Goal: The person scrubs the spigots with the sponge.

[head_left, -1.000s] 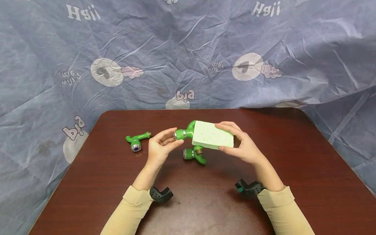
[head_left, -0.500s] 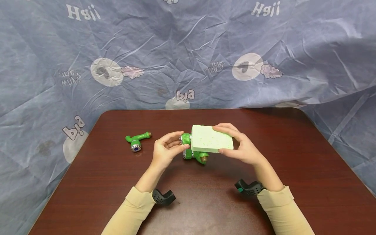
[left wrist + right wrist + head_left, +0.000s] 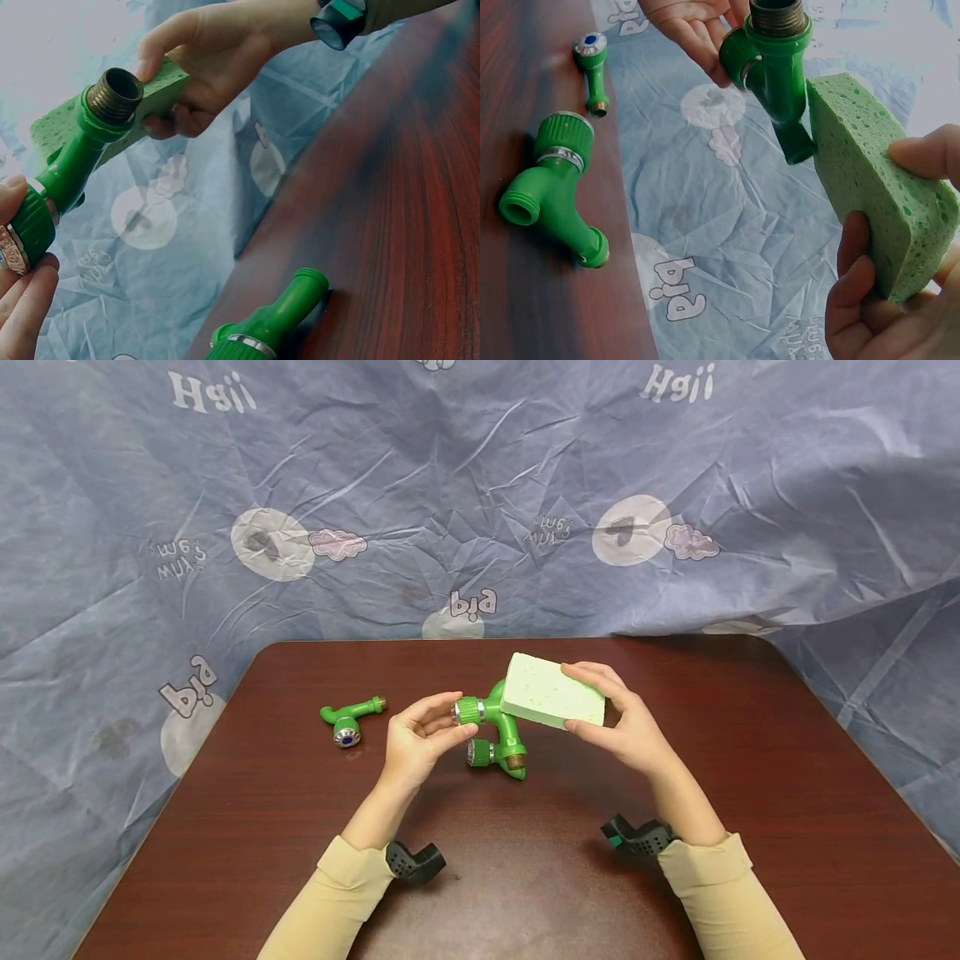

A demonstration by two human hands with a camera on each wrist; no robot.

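My left hand [image 3: 416, 737] pinches a green faucet [image 3: 510, 732] by its ribbed knob and holds it up off the table. Its brass threaded end [image 3: 114, 96] points toward me. In my right hand [image 3: 621, 718] is a pale green sponge [image 3: 553, 691], gripped at its right end between thumb and fingers. The sponge's left end lies right against the faucet body and covers part of the spout in the head view. A second green faucet [image 3: 559, 187] lies on the table just below the held one. Farther left rests a third faucet [image 3: 348, 721].
The dark red wooden table [image 3: 247, 843] reaches to a wrinkled blue-grey printed cloth [image 3: 480, 510] hanging behind it. Each wrist wears a black camera mount, the left mount [image 3: 415, 862] and the right mount [image 3: 636, 837].
The sponge dipped toward me over the faucet, then rose and tilted away to the right, uncovering more of the faucet body. My left hand shifted slightly right with the faucet, which turned.
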